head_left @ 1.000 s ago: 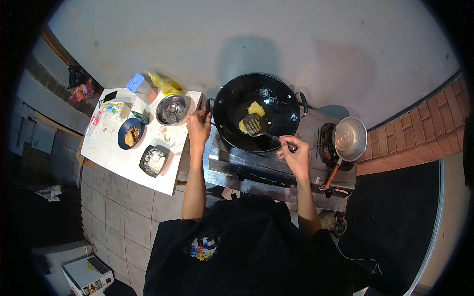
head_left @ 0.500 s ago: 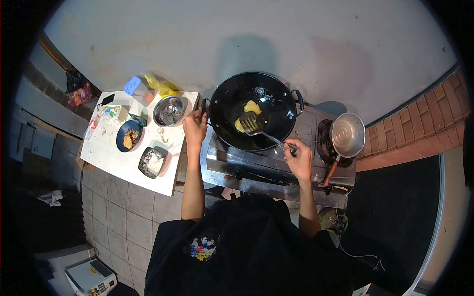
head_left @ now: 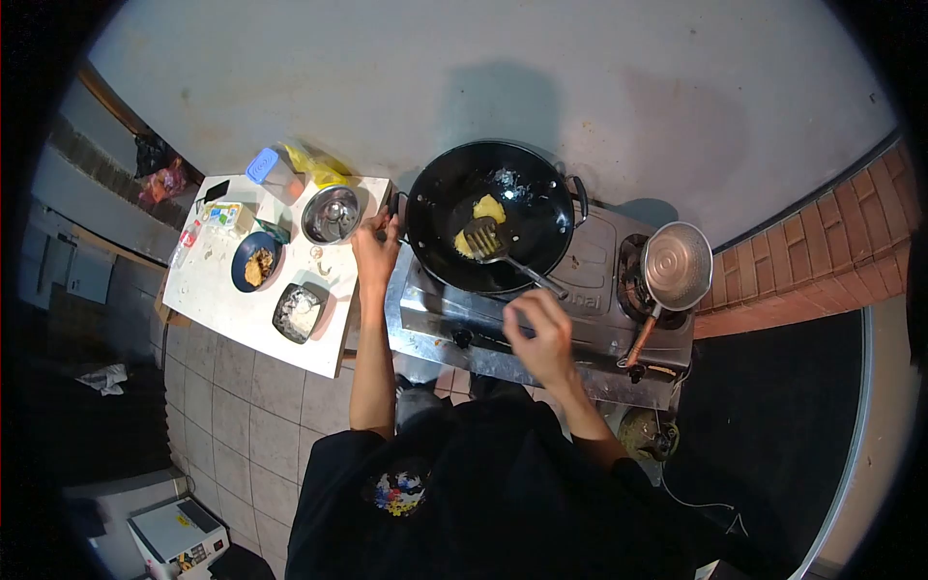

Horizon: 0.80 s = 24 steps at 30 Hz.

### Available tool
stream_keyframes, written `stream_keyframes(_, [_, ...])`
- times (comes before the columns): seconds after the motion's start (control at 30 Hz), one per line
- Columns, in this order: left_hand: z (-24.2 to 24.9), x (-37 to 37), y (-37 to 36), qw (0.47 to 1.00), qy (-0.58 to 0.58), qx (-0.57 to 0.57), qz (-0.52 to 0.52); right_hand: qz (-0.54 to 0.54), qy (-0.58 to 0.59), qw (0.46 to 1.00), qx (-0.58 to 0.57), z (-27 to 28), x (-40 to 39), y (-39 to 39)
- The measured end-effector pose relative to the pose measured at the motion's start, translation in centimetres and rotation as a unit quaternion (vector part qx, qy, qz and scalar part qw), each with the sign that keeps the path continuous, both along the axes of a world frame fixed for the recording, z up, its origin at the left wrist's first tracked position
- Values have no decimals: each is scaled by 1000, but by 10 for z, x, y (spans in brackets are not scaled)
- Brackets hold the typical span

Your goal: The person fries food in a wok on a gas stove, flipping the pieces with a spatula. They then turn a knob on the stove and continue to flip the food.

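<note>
A black wok [head_left: 445, 179] sits on the left burner with yellow pieces of food [head_left: 488, 208] in it. A slotted spatula [head_left: 527, 273] rests inside, its head over one piece and its handle across the near rim. My left hand [head_left: 375, 244] is closed at the wok's left handle [head_left: 397, 215]. My right hand [head_left: 541, 333] is just in front of the wok, off the spatula, fingers loosely curled and apart with nothing in them.
A saucepan [head_left: 677, 266] stands on the right burner of the stove [head_left: 590, 329]. On the white table [head_left: 232, 309] are a steel bowl [head_left: 332, 215], a blue bowl of fried food [head_left: 242, 261], a dark dish of white powder [head_left: 298, 314] and a lidded container [head_left: 275, 176].
My right hand has let go of the spatula handle and moved left and toward my body. The spatula now lies on the wok's rim. My left hand stays at the handle.
</note>
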State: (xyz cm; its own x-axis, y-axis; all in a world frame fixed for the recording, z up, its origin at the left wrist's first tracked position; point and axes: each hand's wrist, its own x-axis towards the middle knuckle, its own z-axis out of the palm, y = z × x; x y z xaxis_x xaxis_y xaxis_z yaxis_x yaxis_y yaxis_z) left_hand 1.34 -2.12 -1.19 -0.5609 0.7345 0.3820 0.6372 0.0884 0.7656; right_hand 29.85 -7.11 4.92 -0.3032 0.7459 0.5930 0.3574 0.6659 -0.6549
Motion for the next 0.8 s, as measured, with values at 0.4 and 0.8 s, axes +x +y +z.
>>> stream_keyframes(0.4, [-27, 12, -124, 990, -138, 24, -5, -50, -368, 912, -173, -169, -64, -52])
stream_keyframes(0.8, [-152, 58, -302, 939, -338, -12, -59, -167, -511, 833, 132, -211, -65, -51])
